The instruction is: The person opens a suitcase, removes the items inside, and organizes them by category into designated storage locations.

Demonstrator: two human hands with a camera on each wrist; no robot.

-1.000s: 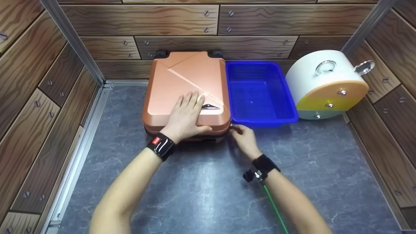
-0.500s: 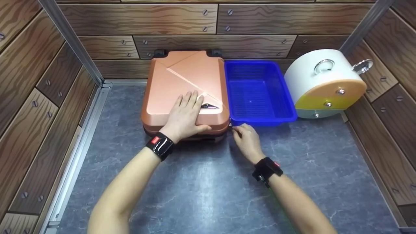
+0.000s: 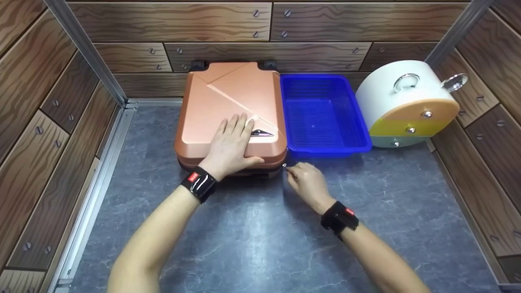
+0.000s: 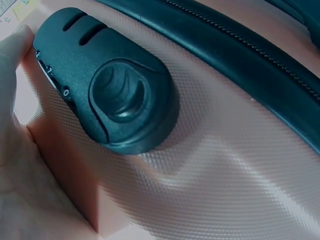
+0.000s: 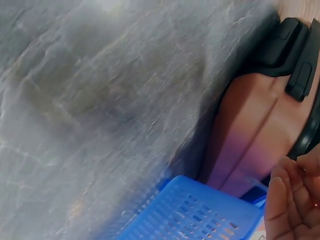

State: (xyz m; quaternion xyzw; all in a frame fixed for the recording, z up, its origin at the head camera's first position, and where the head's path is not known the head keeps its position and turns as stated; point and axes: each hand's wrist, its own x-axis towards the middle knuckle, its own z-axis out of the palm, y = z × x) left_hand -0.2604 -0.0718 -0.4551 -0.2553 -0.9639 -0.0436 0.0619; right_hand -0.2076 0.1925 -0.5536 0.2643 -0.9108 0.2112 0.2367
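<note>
Wood-patterned panels [image 3: 317,21] back a grey marbled surface [image 3: 252,236], where the copper suitcase [image 3: 232,97] lies flat, upper centre of the head view. Its lower-right corner is up-left of the right hand [image 3: 309,183], the nearer one, whose fingers appear to pinch a zip pull [image 3: 284,165]. The left hand [image 3: 230,148] rests flat, fingers straight, on top. The long axis runs up the frame, wheels [image 3: 198,66] pointing topward.

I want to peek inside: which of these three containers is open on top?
The blue basket in the middle: you can see inside. The copper suitcase is covered where the left hand rests; the white box has a solid, rounded top.
</note>
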